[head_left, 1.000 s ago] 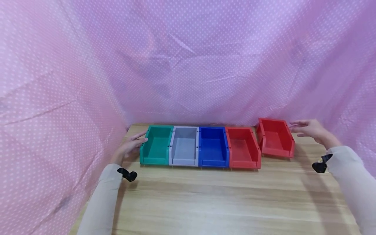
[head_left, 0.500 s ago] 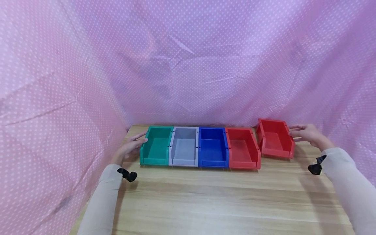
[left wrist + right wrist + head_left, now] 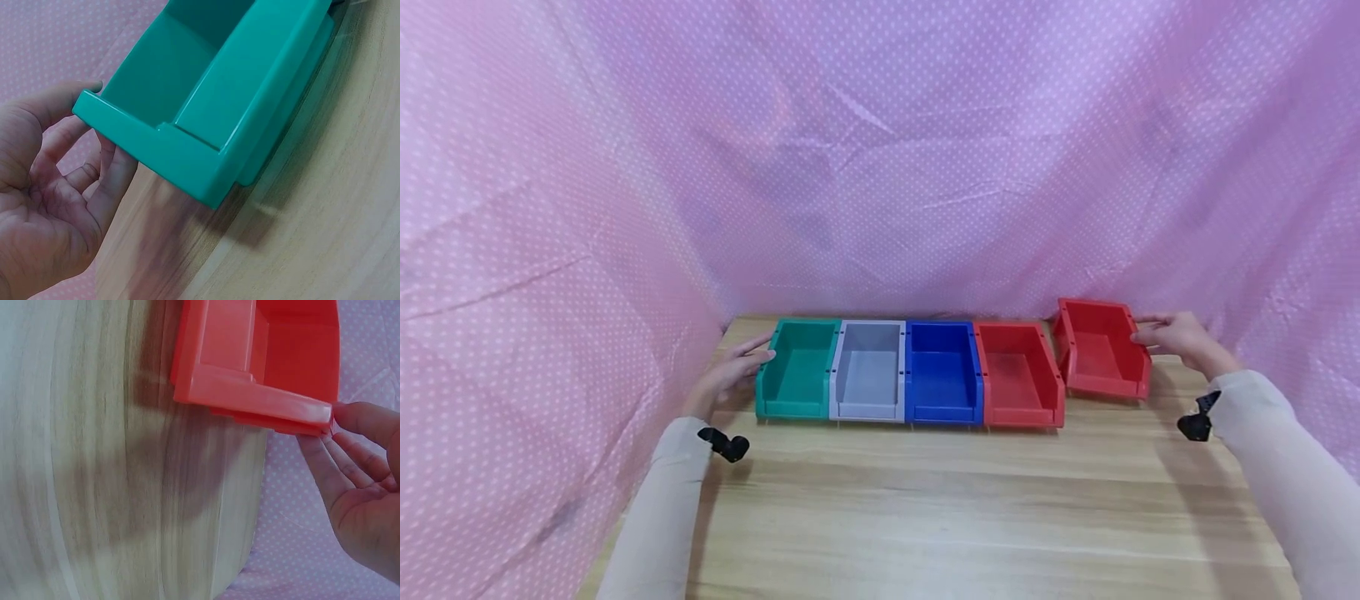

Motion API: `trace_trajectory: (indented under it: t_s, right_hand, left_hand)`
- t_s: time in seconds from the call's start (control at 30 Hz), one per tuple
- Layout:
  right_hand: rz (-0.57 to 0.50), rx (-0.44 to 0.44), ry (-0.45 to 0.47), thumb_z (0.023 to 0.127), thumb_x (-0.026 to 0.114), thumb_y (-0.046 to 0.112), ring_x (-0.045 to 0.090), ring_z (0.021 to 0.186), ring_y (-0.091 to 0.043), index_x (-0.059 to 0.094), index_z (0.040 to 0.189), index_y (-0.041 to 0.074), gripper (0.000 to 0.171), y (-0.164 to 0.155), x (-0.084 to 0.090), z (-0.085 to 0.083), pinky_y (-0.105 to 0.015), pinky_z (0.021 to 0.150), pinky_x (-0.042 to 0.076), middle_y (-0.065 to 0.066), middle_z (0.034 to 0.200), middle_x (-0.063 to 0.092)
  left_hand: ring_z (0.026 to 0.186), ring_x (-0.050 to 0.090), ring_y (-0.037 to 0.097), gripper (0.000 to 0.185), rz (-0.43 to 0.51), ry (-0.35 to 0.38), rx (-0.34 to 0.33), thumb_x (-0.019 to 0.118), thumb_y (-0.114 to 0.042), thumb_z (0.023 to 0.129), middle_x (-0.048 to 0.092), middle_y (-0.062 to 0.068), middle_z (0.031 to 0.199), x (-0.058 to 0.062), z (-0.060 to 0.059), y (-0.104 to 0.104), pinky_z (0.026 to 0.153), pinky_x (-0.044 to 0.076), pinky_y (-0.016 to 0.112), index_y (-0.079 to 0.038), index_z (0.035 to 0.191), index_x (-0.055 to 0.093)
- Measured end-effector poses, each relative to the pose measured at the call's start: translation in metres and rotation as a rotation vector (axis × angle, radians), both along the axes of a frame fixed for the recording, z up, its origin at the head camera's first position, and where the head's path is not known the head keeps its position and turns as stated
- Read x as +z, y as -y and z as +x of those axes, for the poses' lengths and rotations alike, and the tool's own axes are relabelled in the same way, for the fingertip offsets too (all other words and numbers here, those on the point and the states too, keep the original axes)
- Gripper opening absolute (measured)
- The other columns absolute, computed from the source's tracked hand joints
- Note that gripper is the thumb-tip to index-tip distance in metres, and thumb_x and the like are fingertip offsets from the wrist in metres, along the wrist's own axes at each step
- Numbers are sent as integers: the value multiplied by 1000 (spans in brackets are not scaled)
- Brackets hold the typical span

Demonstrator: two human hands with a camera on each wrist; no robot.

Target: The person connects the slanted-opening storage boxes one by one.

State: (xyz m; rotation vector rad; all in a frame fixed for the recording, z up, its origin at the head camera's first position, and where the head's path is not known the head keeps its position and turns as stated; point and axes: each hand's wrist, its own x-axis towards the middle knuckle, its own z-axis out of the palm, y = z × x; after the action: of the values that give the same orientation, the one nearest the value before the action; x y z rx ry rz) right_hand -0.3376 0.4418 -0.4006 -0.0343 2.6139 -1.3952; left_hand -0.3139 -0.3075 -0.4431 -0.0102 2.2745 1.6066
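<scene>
On the left end of the row, my left hand [image 3: 727,377] pinches the side rim of a green storage bin [image 3: 162,94]. Its thumb lies on the rim and the other fingers go against the outer wall. At the far right, a separate red storage bin [image 3: 1101,350] stands slightly turned. My right hand [image 3: 1186,340] grips that bin's right rim, thumb over the edge and fingers along the outer side, as the right wrist view shows of the hand [image 3: 369,481]. Parts of the fingers are hidden behind the bins' walls.
Between the held bins stand a grey bin [image 3: 870,367], a blue bin [image 3: 943,367] and another red bin [image 3: 1018,371], side by side with the green one. All sit near the back of a wooden table [image 3: 955,508]. Pink dotted cloth [image 3: 865,183] hangs behind and around.
My right hand has moved left from beside the separate red bin and taken hold of its right rim. My left hand and the bins look nearly unmoved.
</scene>
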Motion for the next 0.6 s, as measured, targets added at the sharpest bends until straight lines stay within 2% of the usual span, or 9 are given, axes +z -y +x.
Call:
trace_trajectory:
  t_s: [0.07, 0.27, 0.6]
  right_hand:
    - [-11, -10, -7, 97, 63, 0, 68, 76, 3, 28, 144, -28, 65, 2, 0, 0, -26, 73, 63, 12, 90, 75]
    - [13, -35, -33, 95, 62, -4, 67, 73, 2, 30, 141, -30, 61, 5, 0, 2, -25, 70, 63, 3, 89, 75]
    - [-1, -78, -68, 94, 62, -4, 66, 69, 5, 33, 139, -30, 59, 5, 7, 6, -22, 65, 62, 17, 81, 72]
  left_hand:
    - [152, 27, 42, 73, -3, 2, 0, 59, -43, 103, 24, 19, 167, 0, 0, 1, 122, 31, 56, -30, 164, 20]
    - [151, 32, 40, 73, 17, 16, -1, 59, -43, 103, 27, 19, 167, -1, -3, 0, 121, 34, 54, -31, 164, 20]
    - [153, 25, 43, 72, 4, 1, -7, 58, -41, 104, 22, 19, 168, 0, -2, 0, 123, 30, 57, -30, 164, 20]
